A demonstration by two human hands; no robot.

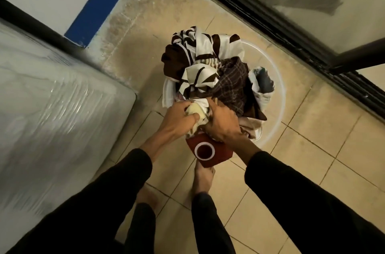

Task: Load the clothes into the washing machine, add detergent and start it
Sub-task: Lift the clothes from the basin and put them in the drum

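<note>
Plastic-wrapped washer (52,108) stands well left of the grip. Left hand (179,117) pinches a cream cloth (194,111) at the near rim of the clear basket (277,95); right hand (224,122), touching it, clenches into the clothes (216,70) heaped just beyond. Red container (208,150) sits directly below both hands.

We record a basket (279,95) on the floor (312,149), heaped with clothes (227,79). The washing machine (52,108) stands to its left. A detergent container (208,151) sits before the basket, near our feet (203,178).
</note>
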